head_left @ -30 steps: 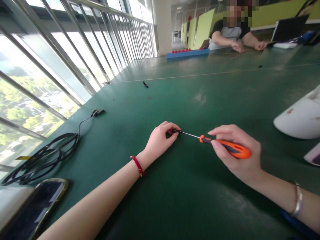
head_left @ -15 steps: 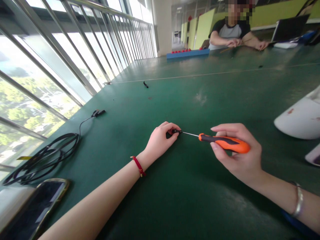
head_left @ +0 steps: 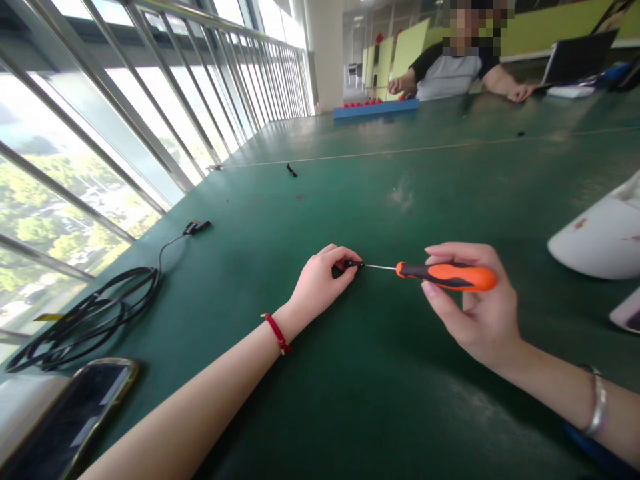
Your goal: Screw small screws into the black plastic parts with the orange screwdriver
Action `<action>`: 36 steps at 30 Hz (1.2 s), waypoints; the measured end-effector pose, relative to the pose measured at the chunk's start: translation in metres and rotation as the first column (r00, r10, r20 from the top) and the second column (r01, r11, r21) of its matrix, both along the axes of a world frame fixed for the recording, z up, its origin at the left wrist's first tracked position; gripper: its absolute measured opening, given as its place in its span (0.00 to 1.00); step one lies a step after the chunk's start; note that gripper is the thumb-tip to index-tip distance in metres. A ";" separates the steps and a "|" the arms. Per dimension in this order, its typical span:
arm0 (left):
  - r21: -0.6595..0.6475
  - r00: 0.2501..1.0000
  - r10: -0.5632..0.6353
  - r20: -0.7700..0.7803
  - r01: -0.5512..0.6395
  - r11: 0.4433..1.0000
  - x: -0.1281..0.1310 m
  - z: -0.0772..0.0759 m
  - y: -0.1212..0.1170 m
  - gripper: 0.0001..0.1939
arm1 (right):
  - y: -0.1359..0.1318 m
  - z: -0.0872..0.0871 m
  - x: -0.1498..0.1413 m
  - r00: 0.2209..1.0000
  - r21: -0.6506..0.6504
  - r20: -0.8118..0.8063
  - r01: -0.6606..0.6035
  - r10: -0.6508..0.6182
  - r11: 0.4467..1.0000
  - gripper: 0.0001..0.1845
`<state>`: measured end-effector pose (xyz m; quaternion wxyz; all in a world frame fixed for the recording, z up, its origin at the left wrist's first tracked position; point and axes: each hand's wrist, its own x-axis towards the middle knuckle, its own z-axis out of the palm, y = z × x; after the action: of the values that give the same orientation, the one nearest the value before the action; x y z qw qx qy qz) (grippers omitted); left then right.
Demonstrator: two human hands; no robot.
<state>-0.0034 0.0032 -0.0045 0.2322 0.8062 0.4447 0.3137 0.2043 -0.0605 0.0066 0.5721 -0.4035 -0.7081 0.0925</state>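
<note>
Near the middle of the green table (head_left: 350, 200), my left hand (head_left: 325, 277) pinches a small black part (head_left: 353, 264) between thumb and fingers. Most of that part is hidden, so its kind does not show. My right hand (head_left: 483, 313) holds a screwdriver (head_left: 450, 275) with an orange and dark grey handle, thumb below and fingers above it. The thin metal shaft points left, and its tip meets the black part at my left fingertips.
At left lie a coiled black cable (head_left: 90, 320) and a phone (head_left: 75, 420). A small black piece (head_left: 291, 171) rests farther back. To the right stands a white container (head_left: 600, 237). Across the table, a person (head_left: 450, 73) sits by a blue tray (head_left: 375, 110) with red pieces.
The screwdriver handle has turned and levelled out in my right hand, its rear end rising. My left hand stays still. The other person's hand has moved over to the blue tray.
</note>
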 end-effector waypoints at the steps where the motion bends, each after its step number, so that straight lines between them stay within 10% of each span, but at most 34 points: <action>1: -0.001 1.000 -0.002 -0.002 0.002 1.000 0.000 0.000 0.000 0.08 | 0.001 0.000 0.000 1.000 -0.006 -0.023 -0.019 0.019 1.000 0.20; 36: -0.015 1.000 0.007 -0.006 -0.007 1.000 0.000 0.001 0.000 0.08 | -0.002 0.005 -0.003 0.999 0.002 0.034 0.030 -0.030 1.000 0.13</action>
<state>-0.0034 0.0033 -0.0032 0.2360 0.8037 0.4506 0.3087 0.2016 -0.0630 0.0118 0.5616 -0.4149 -0.7118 0.0764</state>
